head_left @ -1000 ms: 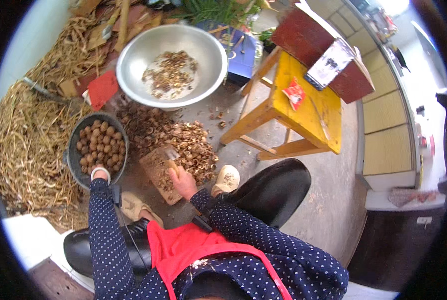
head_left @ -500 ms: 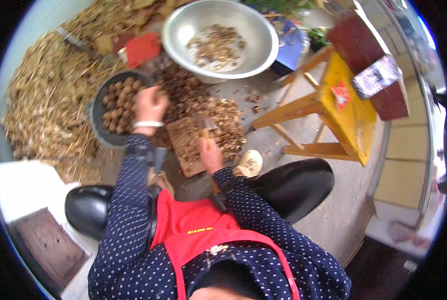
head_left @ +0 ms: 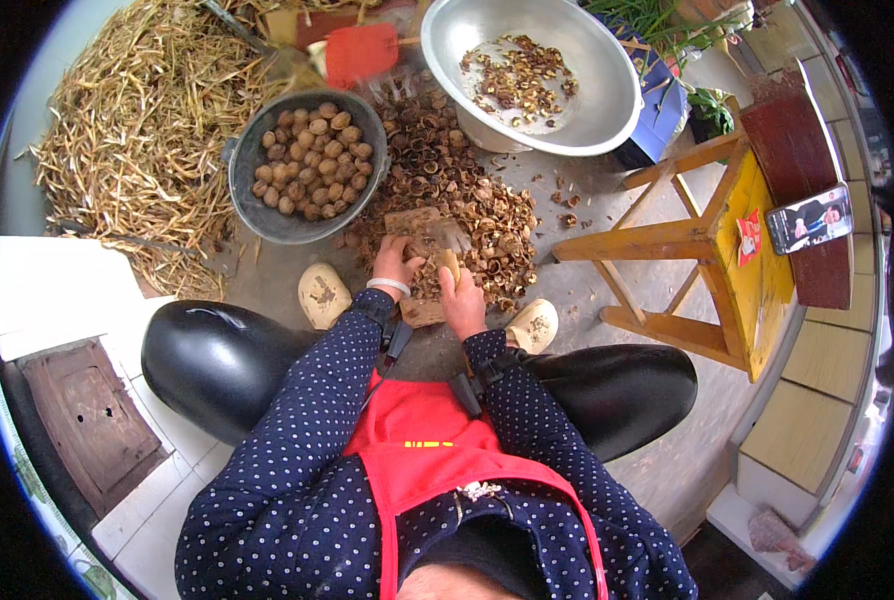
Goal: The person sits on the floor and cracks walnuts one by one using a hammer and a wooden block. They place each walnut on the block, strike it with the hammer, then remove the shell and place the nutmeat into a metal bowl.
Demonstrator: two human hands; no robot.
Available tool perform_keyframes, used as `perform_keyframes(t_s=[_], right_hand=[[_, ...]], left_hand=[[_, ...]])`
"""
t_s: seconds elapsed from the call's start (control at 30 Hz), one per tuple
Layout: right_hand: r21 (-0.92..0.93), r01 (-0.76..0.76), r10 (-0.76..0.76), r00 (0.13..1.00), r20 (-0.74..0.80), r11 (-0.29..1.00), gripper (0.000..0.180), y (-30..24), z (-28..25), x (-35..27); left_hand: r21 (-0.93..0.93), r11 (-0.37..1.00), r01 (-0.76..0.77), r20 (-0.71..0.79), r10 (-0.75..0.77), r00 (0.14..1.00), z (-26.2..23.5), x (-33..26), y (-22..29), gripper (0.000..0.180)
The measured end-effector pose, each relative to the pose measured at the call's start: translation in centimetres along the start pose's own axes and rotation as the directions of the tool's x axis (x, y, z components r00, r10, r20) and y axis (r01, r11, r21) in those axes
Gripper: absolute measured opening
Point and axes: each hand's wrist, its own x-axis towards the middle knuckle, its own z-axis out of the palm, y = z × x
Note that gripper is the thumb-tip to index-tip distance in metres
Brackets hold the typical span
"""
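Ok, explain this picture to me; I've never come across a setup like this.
There is no machine here, just a person working bare-handed. The view comes from a wide camera worn on the person's head, looking down, which bends straight edges.

Shells are heaped on the floor, with a block at the near edge. Beyond the hands are a bucket of nuts and a metal basin with nut pieces.

The left hand is at the block; blur hides whether it holds anything. The right hand grips a pale-handled tool.
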Motion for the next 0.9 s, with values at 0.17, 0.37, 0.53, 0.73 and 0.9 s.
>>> perform_keyframes(t_s=[0.17,0.37,0.53,0.73,0.9], right_hand=[[0.015,0.125,-0.126,0.992,0.026,0.992,0.043,-0.3,0.4,-0.7],[-0.151,0.006,0.011,0.994,0.112,0.989,0.044,0.1,0.3,-0.7],[-0.006,-0.025,0.025,0.999,0.045,1.000,0.044,0.1,0.1,-0.2],[0.021,-0.052,0.052,0.999,0.008,0.998,0.043,0.3,0.3,-0.1],[0.108,-0.070,0.068,0.998,0.017,0.992,0.048,0.6,0.3,0.2]], left_hand=[[-0.039,0.996,0.082,0.039,-0.080,0.996,0.2,0.5,-0.1,0.046],[-0.018,0.998,0.057,-0.018,-0.058,0.998,1.0,0.4,-0.7,0.050],[-0.073,0.996,0.042,-0.013,-0.043,0.999,0.5,0.0,0.0,0.044],[-0.078,0.996,0.053,-0.116,-0.061,0.991,0.7,0.4,0.0,0.043],[-0.174,0.968,0.179,-0.127,-0.203,0.971,1.6,1.3,-0.7,0.039]])
